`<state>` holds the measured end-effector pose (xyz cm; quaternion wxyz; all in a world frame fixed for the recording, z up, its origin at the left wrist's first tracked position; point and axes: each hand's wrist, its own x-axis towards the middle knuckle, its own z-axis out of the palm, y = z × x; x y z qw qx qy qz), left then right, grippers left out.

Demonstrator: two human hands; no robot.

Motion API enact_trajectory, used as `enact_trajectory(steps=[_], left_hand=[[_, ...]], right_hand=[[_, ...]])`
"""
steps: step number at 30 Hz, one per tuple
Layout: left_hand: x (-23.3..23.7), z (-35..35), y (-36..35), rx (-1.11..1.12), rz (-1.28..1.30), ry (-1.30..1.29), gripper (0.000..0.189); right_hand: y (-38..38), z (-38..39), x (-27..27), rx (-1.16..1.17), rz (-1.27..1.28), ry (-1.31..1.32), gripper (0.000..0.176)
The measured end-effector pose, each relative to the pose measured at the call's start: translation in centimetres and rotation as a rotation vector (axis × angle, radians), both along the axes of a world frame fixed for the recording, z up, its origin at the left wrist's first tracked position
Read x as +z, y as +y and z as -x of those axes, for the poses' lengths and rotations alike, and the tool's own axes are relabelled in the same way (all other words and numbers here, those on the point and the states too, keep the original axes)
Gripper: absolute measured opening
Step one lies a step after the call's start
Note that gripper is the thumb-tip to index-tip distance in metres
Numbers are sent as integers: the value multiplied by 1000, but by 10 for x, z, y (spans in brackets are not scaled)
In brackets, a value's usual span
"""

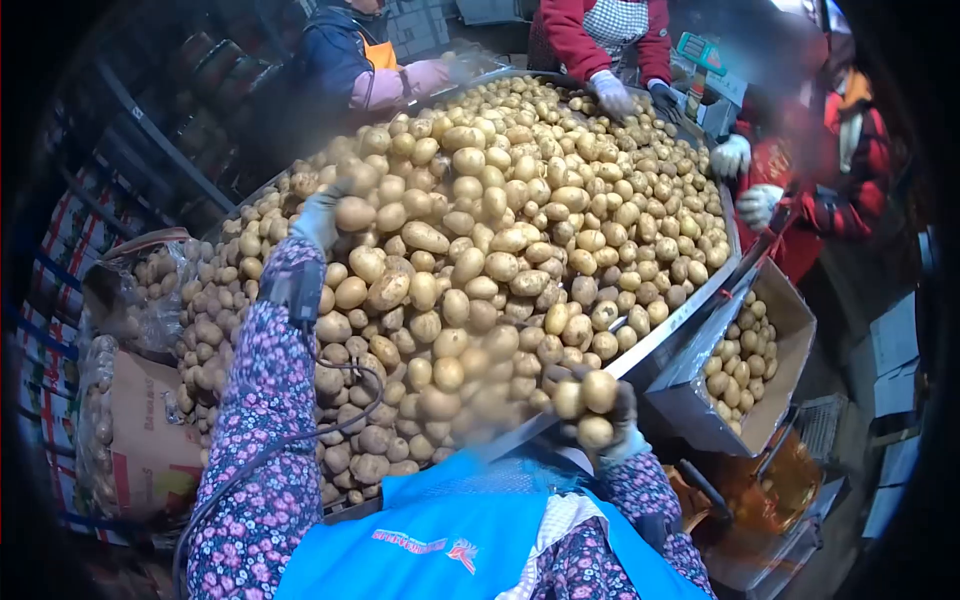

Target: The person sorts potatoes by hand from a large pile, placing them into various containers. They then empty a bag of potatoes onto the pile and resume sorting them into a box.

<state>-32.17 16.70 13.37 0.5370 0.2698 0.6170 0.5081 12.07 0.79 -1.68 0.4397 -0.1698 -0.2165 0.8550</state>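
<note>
A large heap of potatoes [465, 215] fills the metal-edged table in front of me. My left hand [318, 217], in a pale glove, reaches over the heap's left side. Its fingers curl about a brownish potato [355, 214], though they are partly blurred. Low on the right, by the table's metal rim [665, 325], my right hand [624, 432] wears a dark and pale glove. It is closed around three potatoes [597, 392], lifted above the heap's near edge. Part of that hand is hidden behind them.
A plastic-lined carton [735, 370] holding potatoes stands right of the table. Bagged potatoes and a brown carton [150, 420] are at the left. Gloved co-workers stand at the far side and right; one gloved hand [612, 95] touches the heap. A green scale [702, 52] stands behind.
</note>
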Motion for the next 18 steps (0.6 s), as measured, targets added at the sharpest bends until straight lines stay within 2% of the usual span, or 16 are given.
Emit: enact_trajectory(steps=[1,2,3,4,5,6,7,8,9,10,12,14,15,16,18], left_hand=[[-7,11,-2,-51,-201,-82,45],[-12,11,-3,-110,-401,-169,49],[-8,-8,-15,-54,-447,-100,50],[-5,-30,-28,-5,-487,-35,52],[-10,-29,-28,-200,-379,-324,58],[-10,-55,-32,-453,-401,-378,60],[-20,-81,-36,-646,-355,-422,62],[-24,-129,-41,-605,-369,-422,63],[-25,-165,-36,-837,-260,-362,73],[-36,-205,-51,-924,-211,-406,74],[-44,-277,-97,-1005,26,-374,72],[-48,-326,-141,-1133,202,-245,70],[-101,-365,-151,-1308,301,-329,67],[-118,-386,-165,-1494,368,-417,64],[-120,-421,-201,-1514,592,-460,57]], right_hand=[[-11,-21,-18,-5,91,132,85],[-26,-41,-17,-52,6,209,83],[-40,-70,-21,-87,-86,138,82],[-55,-92,-33,-141,-106,269,80],[-71,-121,-44,-240,-185,182,80],[-94,-142,-37,-338,-107,245,81],[-101,-174,-56,-259,-280,391,81],[-122,-183,-32,-423,-150,427,78],[-143,-208,-25,-521,-177,323,79],[-172,-223,-23,-723,-180,236,80],[-220,-228,10,-900,-264,269,81],[-275,-228,49,-1044,-271,36,79],[-293,-247,13,-1090,-233,113,79],[-317,-242,8,-1140,-234,184,78],[-342,-224,10,-1216,-225,113,78]])
